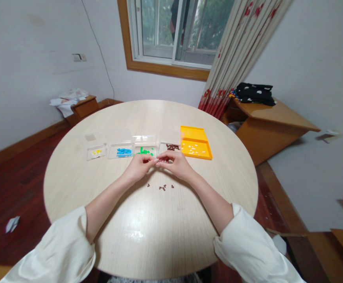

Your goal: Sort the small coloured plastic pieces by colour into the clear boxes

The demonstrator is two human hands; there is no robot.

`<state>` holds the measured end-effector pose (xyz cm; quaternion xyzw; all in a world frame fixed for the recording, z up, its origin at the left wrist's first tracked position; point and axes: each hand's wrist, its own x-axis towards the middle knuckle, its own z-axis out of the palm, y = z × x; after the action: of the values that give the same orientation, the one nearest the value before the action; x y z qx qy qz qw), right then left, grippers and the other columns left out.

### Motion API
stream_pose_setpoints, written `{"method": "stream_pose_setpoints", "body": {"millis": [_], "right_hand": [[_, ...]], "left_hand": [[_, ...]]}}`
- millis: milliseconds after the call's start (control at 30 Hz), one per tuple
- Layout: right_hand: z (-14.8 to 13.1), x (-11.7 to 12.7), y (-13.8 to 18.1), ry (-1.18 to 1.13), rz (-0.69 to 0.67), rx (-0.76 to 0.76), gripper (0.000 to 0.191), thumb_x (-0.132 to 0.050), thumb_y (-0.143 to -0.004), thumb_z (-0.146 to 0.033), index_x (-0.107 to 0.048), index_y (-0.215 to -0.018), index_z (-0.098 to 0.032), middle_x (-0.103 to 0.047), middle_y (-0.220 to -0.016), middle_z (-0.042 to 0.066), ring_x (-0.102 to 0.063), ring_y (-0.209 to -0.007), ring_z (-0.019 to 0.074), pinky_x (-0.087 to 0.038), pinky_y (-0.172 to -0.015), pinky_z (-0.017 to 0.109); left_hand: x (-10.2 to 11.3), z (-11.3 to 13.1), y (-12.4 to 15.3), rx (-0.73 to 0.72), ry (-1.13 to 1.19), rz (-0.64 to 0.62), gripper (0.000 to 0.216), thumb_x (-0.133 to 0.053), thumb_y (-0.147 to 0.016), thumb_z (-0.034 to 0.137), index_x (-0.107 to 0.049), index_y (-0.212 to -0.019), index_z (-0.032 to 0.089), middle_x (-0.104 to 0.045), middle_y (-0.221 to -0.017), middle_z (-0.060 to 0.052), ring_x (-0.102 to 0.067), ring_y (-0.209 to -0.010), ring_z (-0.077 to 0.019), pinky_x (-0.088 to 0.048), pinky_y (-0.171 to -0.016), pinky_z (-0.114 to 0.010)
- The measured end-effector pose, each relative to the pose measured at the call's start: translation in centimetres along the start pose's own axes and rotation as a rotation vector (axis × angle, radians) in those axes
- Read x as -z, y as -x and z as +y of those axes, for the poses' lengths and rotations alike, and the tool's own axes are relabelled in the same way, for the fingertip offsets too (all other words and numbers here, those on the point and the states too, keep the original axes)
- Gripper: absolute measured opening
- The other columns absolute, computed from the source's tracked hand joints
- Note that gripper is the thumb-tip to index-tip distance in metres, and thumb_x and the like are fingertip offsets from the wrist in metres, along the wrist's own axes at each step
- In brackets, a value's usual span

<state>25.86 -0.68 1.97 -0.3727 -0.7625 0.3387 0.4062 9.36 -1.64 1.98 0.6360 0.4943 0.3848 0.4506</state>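
Two sleeves (pixel 62 243) closest! Three clear boxes (pixel 112 151): yellow, blue, green pieces (pixel 143 150). Now left hand (pixel 139 167) and right hand (pixel 179 164), both pinched narrow, can't tell on what; five loose brown pieces (pixel 172 186) nearer, on the surface (pixel 150 228). Then one more clear box (pixel 163 148), one orange box (pixel 209 153).

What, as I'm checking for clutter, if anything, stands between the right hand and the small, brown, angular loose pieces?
Nothing visible: only the round, pale, wood-grained table separates the right hand from the brown pieces.

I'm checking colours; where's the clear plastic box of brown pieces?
In the head view, that box is just beyond the right hand, between the green plastic pieces and the open yellow plastic case.
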Motion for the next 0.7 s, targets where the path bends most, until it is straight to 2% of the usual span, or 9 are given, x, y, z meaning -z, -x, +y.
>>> {"method": "stream_pose_setpoints", "body": {"millis": [133,267,333,400,500,600,700], "right_hand": [[0.0,0.4,-0.2,0.052,0.011,0.029,0.011,-0.061,-0.075,-0.023,-0.069,-0.076,-0.016,-0.068,-0.074,0.005,-0.058,-0.068,0.0121,-0.044,-0.062,0.025],[1.0,1.2,-0.6,0.093,0.229,0.002,0.013,-0.061,-0.074,-0.026,-0.068,-0.077,-0.015,-0.068,-0.077,0.006,-0.060,-0.069,0.0132,-0.047,-0.064,0.027],[1.8,1.7,-0.8,0.108,0.353,-0.026,0.015,-0.061,-0.075,-0.026,-0.068,-0.079,-0.014,-0.069,-0.079,0.007,-0.061,-0.070,0.0144,-0.049,-0.067,0.028],[2.4,2.1,-0.9,0.145,0.435,-0.050,0.017,-0.059,-0.076,-0.026,-0.069,-0.082,-0.014,-0.069,-0.081,0.008,-0.063,-0.072,0.0157,-0.050,-0.069,0.030],[2.9,2.4,-1.0,0.253,0.478,-0.068,0.018,-0.058,-0.076,-0.022,-0.070,-0.088,-0.015,-0.071,-0.087,0.009,-0.064,-0.076,0.0175,-0.051,-0.073,0.032],[3.1,2.5,-1.0,0.330,0.466,-0.074,0.023,-0.056,-0.077,-0.019,-0.069,-0.095,-0.016,-0.070,-0.095,0.010,-0.065,-0.082,0.0191,-0.051,-0.077,0.034],[3.2,2.5,-1.0,0.355,0.460,-0.062,0.025,-0.054,-0.079,-0.019,-0.068,-0.099,-0.016,-0.069,-0.099,0.011,-0.065,-0.085,0.0199,-0.051,-0.079,0.036]], "left_hand": [[-0.2,-0.1,-0.2,0.017,-0.092,0.007,0.024,-0.051,-0.077,0.030,-0.065,-0.065,0.015,-0.055,-0.056,-0.001,-0.043,-0.053,-0.0110,-0.031,-0.053,-0.025],[0.7,0.4,0.0,-0.031,-0.298,-0.037,0.029,-0.045,-0.080,0.030,-0.064,-0.067,0.013,-0.055,-0.058,-0.001,-0.044,-0.056,-0.0120,-0.032,-0.057,-0.026],[1.6,0.8,0.3,-0.044,-0.388,-0.153,0.030,-0.046,-0.080,0.032,-0.063,-0.066,0.013,-0.051,-0.056,0.000,-0.041,-0.055,-0.0110,-0.030,-0.055,-0.025],[2.6,1.2,0.7,-0.044,-0.394,-0.319,0.025,-0.052,-0.077,0.034,-0.064,-0.071,0.013,-0.051,-0.059,0.001,-0.041,-0.055,-0.0102,-0.030,-0.054,-0.024],[3.6,1.4,1.2,-0.020,-0.374,-0.505,0.028,-0.064,-0.068,0.036,-0.064,-0.084,0.014,-0.052,-0.063,0.002,-0.044,-0.058,-0.0100,-0.030,-0.053,-0.022],[3.7,1.0,1.3,-0.033,-0.423,-0.598,0.031,-0.068,-0.063,0.034,-0.064,-0.086,0.015,-0.051,-0.067,0.002,-0.045,-0.061,-0.0104,-0.033,-0.055,-0.022],[3.5,0.5,1.3,-0.065,-0.468,-0.637,0.023,-0.066,-0.063,0.028,-0.064,-0.082,0.015,-0.050,-0.069,0.002,-0.046,-0.064,-0.0109,-0.035,-0.059,-0.023]]}}
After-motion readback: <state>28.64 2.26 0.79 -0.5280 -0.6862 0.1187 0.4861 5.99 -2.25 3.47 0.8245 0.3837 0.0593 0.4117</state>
